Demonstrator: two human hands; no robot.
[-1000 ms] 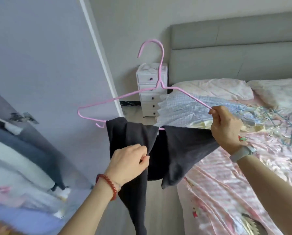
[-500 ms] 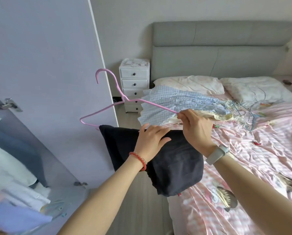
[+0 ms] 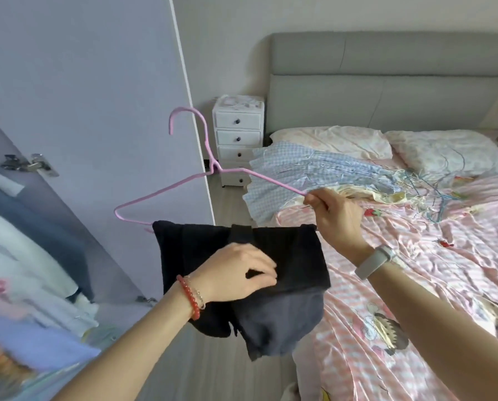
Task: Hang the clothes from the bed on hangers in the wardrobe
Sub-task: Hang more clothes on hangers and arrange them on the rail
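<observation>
- I can make out no readable text, label, brand, number or sign anywhere in my view.
- The bed sheet (image 3: pixel 415 285) carries cartoon figures only, with no lettering I can read.
- The wristband (image 3: pixel 373 261) shows me a blank face.

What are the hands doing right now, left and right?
Left hand: pinching the dark garment draped over the hanger's bottom bar.
Right hand: gripping the right arm of the pink hanger, holding it up.
</observation>
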